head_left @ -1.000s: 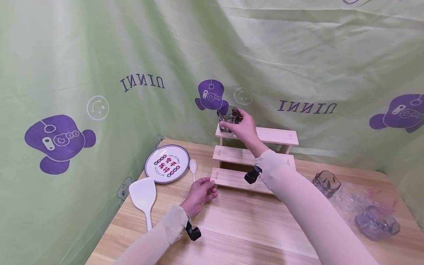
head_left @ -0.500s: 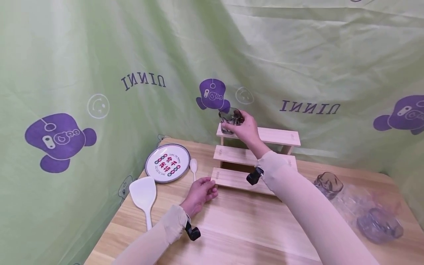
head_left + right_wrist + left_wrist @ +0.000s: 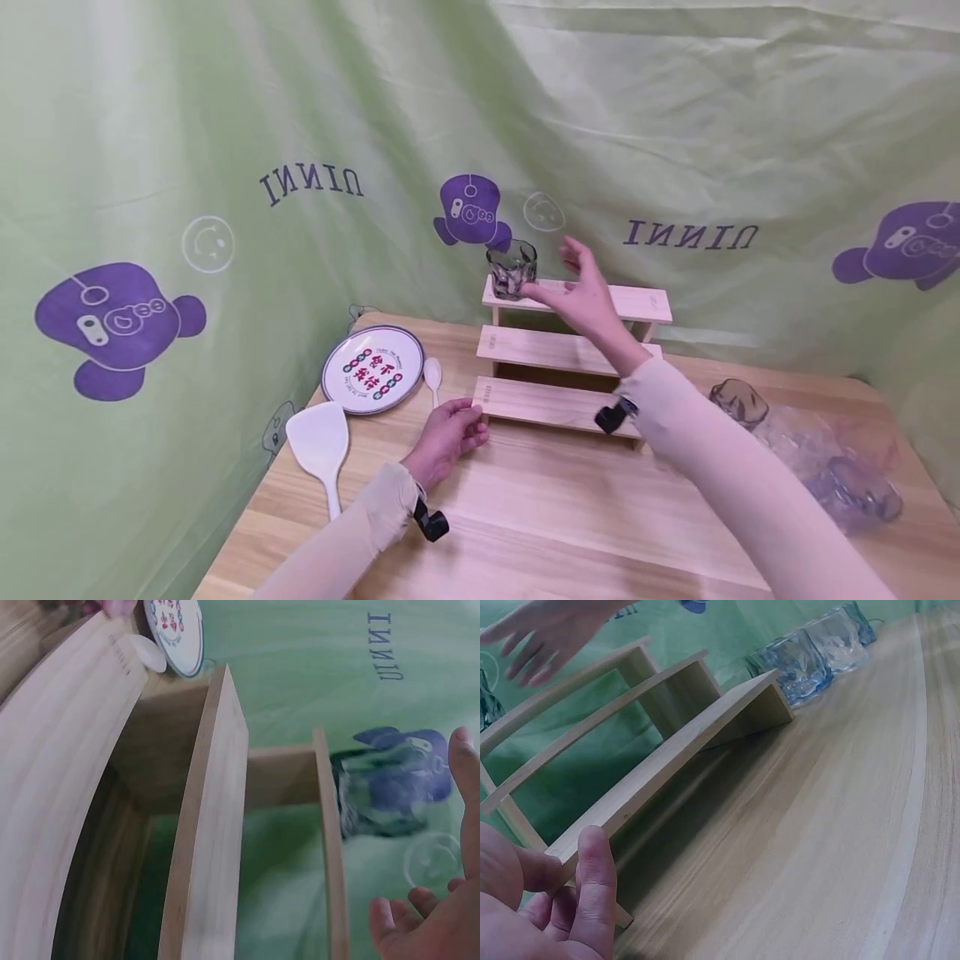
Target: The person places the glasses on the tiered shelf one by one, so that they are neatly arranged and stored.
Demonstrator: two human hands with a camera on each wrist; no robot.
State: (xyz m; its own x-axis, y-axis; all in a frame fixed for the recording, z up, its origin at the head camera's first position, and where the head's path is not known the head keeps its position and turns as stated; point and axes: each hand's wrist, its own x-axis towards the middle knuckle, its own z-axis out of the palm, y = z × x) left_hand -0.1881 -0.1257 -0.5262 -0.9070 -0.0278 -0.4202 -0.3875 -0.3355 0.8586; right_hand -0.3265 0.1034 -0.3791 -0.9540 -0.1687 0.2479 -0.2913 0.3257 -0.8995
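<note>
A smoky grey glass tumbler stands upright at the left end of the top step of a three-step wooden shelf. Just right of the tumbler, my right hand is spread, its fingers apart from the glass. In the right wrist view a gap shows between those fingers and the tumbler. At the shelf's lower left corner, my left hand pinches the end of the bottom step between thumb and finger, as the left wrist view also shows.
Left of the shelf lie a white plate with red lettering, a small white spoon and a white spatula. To the right are another tumbler and one in clear plastic wrap. A green curtain hangs behind.
My right hand has let go of the tumbler and drawn back to the right, its fingers spreading. The tumbler stays on the top step. My left hand keeps its hold on the shelf.
</note>
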